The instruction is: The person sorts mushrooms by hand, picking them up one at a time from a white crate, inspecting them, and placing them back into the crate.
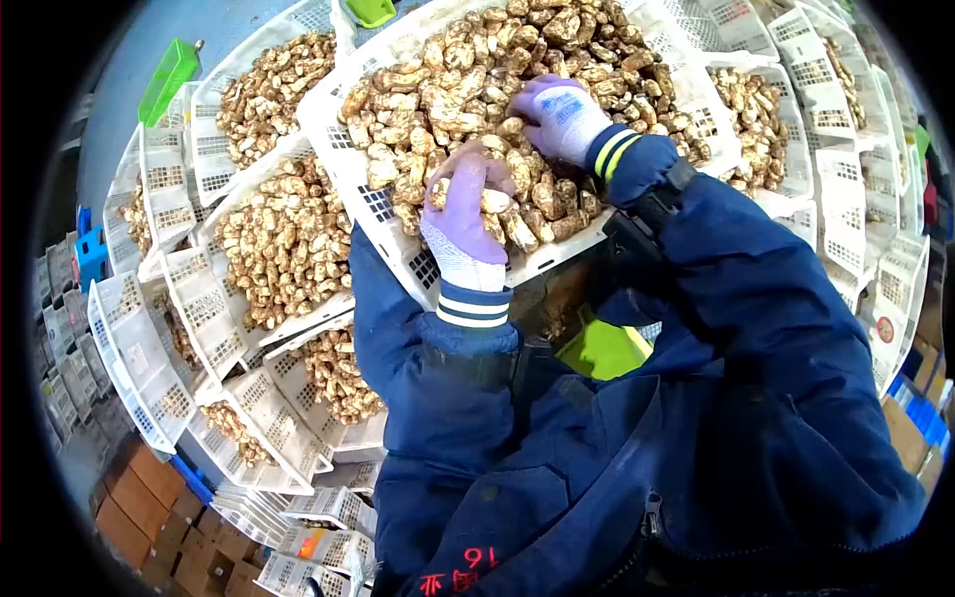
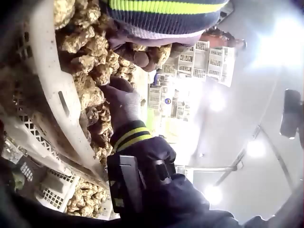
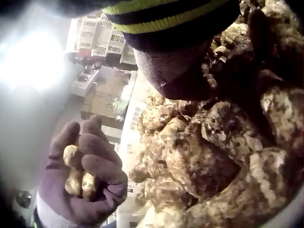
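A white plastic crate (image 1: 330, 134) in front of me is heaped with knobbly brown-and-white mushrooms (image 1: 438, 109). My left hand (image 1: 463, 214), in a purple-and-white glove, is over the crate's near side. In the right wrist view its palm is turned up and its fingers curl round several mushrooms (image 3: 89, 185), pale round ends showing. The gloved right hand (image 1: 565, 119) is farther in, fingers down among the heaped mushrooms. Its fingertips are partly hidden, and I cannot tell if they pinch one.
More white crates of mushrooms (image 1: 284, 244) stand stacked on the left, and others (image 1: 756, 124) on the right. A green scoop-like container (image 1: 169, 80) is at the upper left. Something bright green (image 1: 602, 348) lies below the crate, near my body. Cardboard boxes (image 1: 139, 497) stand at the lower left.
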A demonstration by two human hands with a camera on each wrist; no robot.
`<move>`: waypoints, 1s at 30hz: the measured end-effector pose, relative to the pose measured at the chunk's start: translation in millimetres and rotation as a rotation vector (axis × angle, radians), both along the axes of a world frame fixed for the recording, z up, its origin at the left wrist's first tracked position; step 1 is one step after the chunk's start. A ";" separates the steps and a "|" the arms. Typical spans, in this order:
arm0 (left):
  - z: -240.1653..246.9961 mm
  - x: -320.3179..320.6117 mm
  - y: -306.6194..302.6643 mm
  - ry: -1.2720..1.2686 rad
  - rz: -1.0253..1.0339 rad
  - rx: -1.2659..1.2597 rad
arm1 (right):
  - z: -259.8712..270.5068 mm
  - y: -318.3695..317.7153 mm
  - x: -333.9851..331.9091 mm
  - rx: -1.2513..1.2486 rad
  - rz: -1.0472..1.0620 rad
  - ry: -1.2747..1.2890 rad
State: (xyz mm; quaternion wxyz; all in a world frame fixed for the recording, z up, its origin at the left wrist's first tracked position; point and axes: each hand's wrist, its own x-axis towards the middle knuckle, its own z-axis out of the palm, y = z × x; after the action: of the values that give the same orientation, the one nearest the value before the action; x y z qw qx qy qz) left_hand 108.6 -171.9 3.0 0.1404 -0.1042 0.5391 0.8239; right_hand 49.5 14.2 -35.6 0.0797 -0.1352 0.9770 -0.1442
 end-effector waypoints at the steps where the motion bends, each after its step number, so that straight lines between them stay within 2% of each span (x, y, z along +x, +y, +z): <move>1: -0.9 -0.5 0.3 -0.065 0.026 0.068 | 4.7 0.0 1.6 -0.116 -0.081 0.047; 2: -0.7 -0.6 -0.2 0.010 -0.003 -0.011 | 12.6 5.5 7.8 -0.436 -0.266 -0.169; 4: -1.7 -0.1 -0.3 0.187 -0.064 -0.154 | 39.5 14.6 23.2 -0.822 -0.269 -0.428; 6: -7.3 -3.7 5.3 0.480 -0.092 -0.328 | 52.8 12.8 46.1 -1.238 -0.292 -0.532; 7: -4.7 -4.3 8.4 0.552 -0.080 -0.361 | 55.0 13.9 55.4 -1.238 -0.228 -0.472; 8: 0.2 0.8 8.8 0.392 -0.087 -0.198 | 57.1 13.8 64.7 -1.239 -0.163 -0.412; 9: 19.4 3.3 12.5 0.227 -0.068 -0.036 | 60.7 13.4 68.5 -1.192 -0.209 -0.444; 10: 17.7 0.9 10.0 0.214 -0.091 -0.089 | 64.4 12.9 72.2 -1.144 -0.254 -0.477; 12: -2.8 -4.6 7.1 -0.078 0.043 0.346 | 73.9 6.2 79.0 -1.022 -0.328 -0.580; 13: -3.3 -1.5 5.9 0.018 -0.027 0.166 | 72.0 0.8 85.7 -0.991 -0.249 -0.446; 15: 6.9 6.2 5.3 0.213 -0.161 -0.191 | 71.0 -6.4 94.0 -0.845 -0.308 -0.451; 16: 20.1 11.5 11.0 0.146 -0.222 -0.175 | 73.4 -8.4 97.7 -0.777 -0.309 -0.446; 17: 19.5 15.2 13.1 0.171 -0.236 -0.192 | 64.8 -9.1 105.2 -0.771 -0.327 -0.351; 18: 18.5 17.4 14.0 0.197 -0.251 -0.209 | 78.0 -3.9 109.0 -0.715 -0.280 -0.351; 20: 20.9 9.4 5.4 0.794 -0.441 -0.354 | 128.0 16.9 117.7 -0.600 -0.190 -0.352; 21: 21.3 4.3 0.8 1.095 -0.527 -0.419 | 149.4 32.5 128.1 -0.564 -0.195 -0.260; 23: 17.7 6.8 -4.7 0.826 -0.413 -0.362 | 182.7 77.8 151.1 -0.521 -0.236 -0.113; 24: 11.7 7.3 -7.0 0.686 -0.366 -0.325 | 206.6 104.4 170.0 -0.323 -0.345 -0.132; 26: -0.4 8.0 -11.4 0.412 -0.236 -0.220 | 221.0 164.8 210.5 0.027 -0.375 -0.262; 28: -9.2 2.2 -13.7 0.773 -0.222 -0.397 | 226.8 193.7 235.4 0.224 -0.480 -0.482; 29: -8.7 4.3 -12.2 0.538 -0.223 -0.251 | 226.7 196.5 241.2 0.204 -0.466 -0.371; 30: -11.1 5.5 -10.6 0.539 -0.212 -0.252 | 227.5 185.7 233.3 0.164 -0.419 -0.197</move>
State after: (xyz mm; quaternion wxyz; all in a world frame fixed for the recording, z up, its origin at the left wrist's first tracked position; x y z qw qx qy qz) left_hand 114.1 -182.6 -8.1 0.0636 0.1581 0.6625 0.7294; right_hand 282.8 199.8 191.8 0.1536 0.0919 0.9797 -0.0901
